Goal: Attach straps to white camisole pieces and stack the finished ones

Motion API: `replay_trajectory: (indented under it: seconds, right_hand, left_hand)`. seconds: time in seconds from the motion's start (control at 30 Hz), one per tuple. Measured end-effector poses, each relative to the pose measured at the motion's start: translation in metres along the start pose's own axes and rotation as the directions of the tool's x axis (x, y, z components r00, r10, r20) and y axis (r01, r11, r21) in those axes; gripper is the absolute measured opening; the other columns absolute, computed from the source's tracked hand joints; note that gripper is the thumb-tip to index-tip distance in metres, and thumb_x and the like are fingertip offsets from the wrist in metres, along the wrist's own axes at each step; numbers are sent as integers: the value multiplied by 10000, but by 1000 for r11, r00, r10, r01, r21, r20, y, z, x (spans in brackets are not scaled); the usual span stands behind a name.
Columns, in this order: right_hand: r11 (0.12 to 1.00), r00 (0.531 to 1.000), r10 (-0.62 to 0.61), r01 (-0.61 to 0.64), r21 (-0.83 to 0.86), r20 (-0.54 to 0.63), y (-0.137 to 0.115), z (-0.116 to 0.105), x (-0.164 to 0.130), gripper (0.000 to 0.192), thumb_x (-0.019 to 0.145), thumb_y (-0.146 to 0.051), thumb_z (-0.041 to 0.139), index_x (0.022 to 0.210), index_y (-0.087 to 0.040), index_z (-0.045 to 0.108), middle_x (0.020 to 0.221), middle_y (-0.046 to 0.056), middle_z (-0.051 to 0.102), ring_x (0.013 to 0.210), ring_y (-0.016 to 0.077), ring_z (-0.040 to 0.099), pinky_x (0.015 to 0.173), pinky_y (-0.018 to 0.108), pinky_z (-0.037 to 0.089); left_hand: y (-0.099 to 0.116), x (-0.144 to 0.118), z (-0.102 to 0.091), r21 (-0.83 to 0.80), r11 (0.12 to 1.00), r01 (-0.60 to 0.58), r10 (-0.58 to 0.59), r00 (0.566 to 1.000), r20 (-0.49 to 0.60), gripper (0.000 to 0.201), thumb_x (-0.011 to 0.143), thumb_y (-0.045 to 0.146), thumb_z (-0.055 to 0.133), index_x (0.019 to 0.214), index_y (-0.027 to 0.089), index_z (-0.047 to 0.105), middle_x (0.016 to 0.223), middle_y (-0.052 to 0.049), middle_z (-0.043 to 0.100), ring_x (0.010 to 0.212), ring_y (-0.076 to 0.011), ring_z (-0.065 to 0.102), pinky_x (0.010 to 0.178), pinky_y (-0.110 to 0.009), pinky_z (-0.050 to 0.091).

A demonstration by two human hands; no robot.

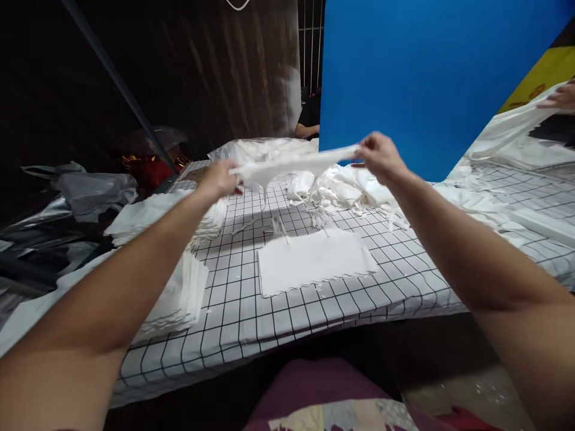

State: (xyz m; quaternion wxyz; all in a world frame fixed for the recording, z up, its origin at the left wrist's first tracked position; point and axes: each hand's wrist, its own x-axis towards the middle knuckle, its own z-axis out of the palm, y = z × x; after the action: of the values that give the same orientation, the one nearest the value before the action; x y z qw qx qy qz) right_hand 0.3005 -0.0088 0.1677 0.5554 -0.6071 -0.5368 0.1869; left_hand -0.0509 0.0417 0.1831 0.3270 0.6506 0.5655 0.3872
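One cloth (293, 167) (blurred), spanning left hand (220, 178) to right hand (380, 157), ends between pinched fingers (369, 143).

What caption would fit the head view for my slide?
Left hand and right hand hold up a white cloth over a grid-patterned tablecloth; stacked white fabric lies at left.

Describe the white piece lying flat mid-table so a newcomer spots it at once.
On the checked table, look to the front middle, below the cloth stretched between left hand and right hand. The white piece lies there, wider than deep, with a wavy near edge. Its flat, low shape sets it apart from the stacks at left and the tangled heap behind.
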Motion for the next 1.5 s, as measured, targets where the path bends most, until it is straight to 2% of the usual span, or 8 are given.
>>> replay_trajectory:
  seconds: [0.13, 0.27, 0.47, 0.67, 0.8, 1.17, 1.3, 1.5]
  right_hand:
    - [954, 922, 297, -299, -32, 250, 87, -12, -93, 137, 867, -81, 593, 804, -167, 507, 1019, 82, 633, 831, 132, 645, 795, 287, 595]
    - [925, 872, 379, -361, -117, 309, 129, -27, -156, 82, 832, -143, 624, 902, -169, 590, 1005, 68, 650, 834, 153, 630, 763, 293, 558]
    - [887, 898, 394, -315, -337, 198, 124, -44, -174, 160, 871, -315, 576, 975, -194, 598, 927, 40, 646, 755, 160, 568, 645, 276, 439]
    - [799, 918, 355, -198, -568, 179, 125, -12, -167, 270, 890, -467, 559, 841, -201, 547, 880, 55, 650, 766, 193, 557, 637, 291, 372]
    - [711, 939, 314, -135, -690, 139, 136, 7, -157, 180, 892, -381, 562, 854, -205, 564, 954, 82, 667, 821, 218, 567, 638, 298, 347]
    - [813, 970, 240, -174, -556, 48, 121, 12, -124, 150, 922, -331, 483, 854, -208, 534, 822, 73, 640, 735, 209, 540, 628, 294, 363]
    - [905, 955, 290, -254, -340, 56, 122, -1, -142, 160, 902, -375, 532, 883, -216, 517, 709, 24, 587, 621, 174, 534, 576, 278, 392]
    - [848, 866, 484, -430, -311, 122, 137, -13, -171, 227, 844, -405, 605, 975, -224, 564, 709, -1, 576, 482, 131, 465, 455, 262, 358]
  left_hand:
    - [-85, -71, 43, 113, 972, 205, -225, 949, 219, 189, 780, 36, 614, 950, 81, 683, 774, -97, 690, 532, -156, 652, 462, -193, 450]
    - [-125, -122, 61, -41, 925, 379, -334, 857, 392, 340, 702, 156, 761, 1021, 154, 644, 810, -43, 677, 641, -188, 706, 522, -220, 507]
    - [-129, -142, 51, -222, 857, 465, -301, 801, 517, 720, 671, 360, 868, 1282, 230, 510, 948, -57, 709, 756, -180, 720, 599, -225, 538]
    - [-144, -140, 59, -397, 734, 551, -398, 823, 406, 348, 816, 401, 737, 1053, 191, 592, 925, -68, 713, 724, -154, 706, 592, -214, 543]
    - [-145, -136, 71, -346, 764, 544, -479, 838, 260, 180, 813, 237, 724, 897, 161, 584, 718, -11, 656, 550, -110, 633, 498, -185, 499]
    - [-144, -100, 75, -289, 868, 404, -415, 909, 23, 262, 699, 151, 745, 904, 167, 581, 642, 23, 613, 452, -87, 529, 471, -209, 460]
    - [-139, -122, 72, -332, 876, 349, -357, 933, 38, 188, 736, 198, 706, 893, 176, 605, 675, 20, 622, 490, -95, 551, 466, -202, 445]
    - [-139, -149, 79, -298, 843, 447, -413, 894, 173, 206, 755, 217, 760, 873, 142, 608, 657, -2, 637, 455, -86, 542, 442, -200, 425]
